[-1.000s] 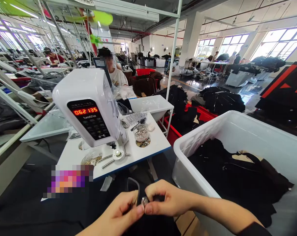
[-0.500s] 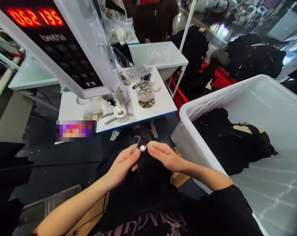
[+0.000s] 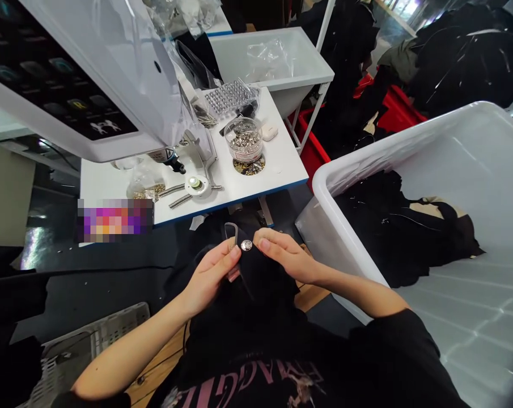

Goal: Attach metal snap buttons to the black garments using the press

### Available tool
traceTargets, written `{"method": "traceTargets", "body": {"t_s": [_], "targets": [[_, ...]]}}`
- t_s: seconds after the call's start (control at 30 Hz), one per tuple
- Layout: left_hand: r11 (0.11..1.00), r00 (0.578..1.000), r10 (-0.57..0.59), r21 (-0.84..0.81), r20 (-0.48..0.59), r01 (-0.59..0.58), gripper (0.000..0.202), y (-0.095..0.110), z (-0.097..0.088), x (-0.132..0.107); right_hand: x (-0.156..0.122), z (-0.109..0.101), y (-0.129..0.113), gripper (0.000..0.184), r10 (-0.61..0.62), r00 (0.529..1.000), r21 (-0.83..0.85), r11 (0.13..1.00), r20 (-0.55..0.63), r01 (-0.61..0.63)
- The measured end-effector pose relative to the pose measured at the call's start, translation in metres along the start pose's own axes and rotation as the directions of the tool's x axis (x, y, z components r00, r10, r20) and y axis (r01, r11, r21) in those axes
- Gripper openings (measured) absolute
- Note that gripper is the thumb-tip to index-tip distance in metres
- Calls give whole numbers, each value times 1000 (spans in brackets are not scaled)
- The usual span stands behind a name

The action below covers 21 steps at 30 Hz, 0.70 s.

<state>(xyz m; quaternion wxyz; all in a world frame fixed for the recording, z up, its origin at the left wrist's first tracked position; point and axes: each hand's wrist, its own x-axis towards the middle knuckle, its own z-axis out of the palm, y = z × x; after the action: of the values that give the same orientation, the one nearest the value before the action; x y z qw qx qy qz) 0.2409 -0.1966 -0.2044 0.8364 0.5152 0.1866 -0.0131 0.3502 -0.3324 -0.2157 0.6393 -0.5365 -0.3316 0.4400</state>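
A black garment [image 3: 258, 283] lies over my lap, with a shiny silver button [image 3: 246, 245] on it between my two hands. My left hand [image 3: 213, 271] pinches the garment's edge just left of the button, where a greyish loop of cloth [image 3: 231, 228] sticks up above the fingers. To the button's right, my right hand [image 3: 287, 255] is closed with thumb and forefinger on the garment. The tips of its other fingers are partly hidden. Ahead of my hands is a white machine [image 3: 145, 107] with a small round die [image 3: 195, 183] on its table.
On the white table [image 3: 277, 170] stand a clear tub [image 3: 243, 141] of metal snap parts, a tray of silver caps [image 3: 233, 97] and a plastic bag [image 3: 143, 184] of brass parts. A large white bin [image 3: 460, 133] with black garments is on the right. A grey crate [image 3: 124, 323] sits lower left.
My view has shifted closer to the table, and the machine's red digits have left the frame. Both hands keep their pinch at the button, with the grey loop standing more upright.
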Motion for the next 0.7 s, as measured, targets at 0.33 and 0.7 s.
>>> {"method": "traceTargets", "body": {"t_s": [0.33,0.7], "targets": [[982,979,77,183,-189,-42,46,-18,-6,-11,5,9,3,34,16,997,-66,998,76,-11],[995,855,-18,-96,-519,-37,49,-75,-26,-19,9,41,73,37,253,967,228,940,37,-255]]}}
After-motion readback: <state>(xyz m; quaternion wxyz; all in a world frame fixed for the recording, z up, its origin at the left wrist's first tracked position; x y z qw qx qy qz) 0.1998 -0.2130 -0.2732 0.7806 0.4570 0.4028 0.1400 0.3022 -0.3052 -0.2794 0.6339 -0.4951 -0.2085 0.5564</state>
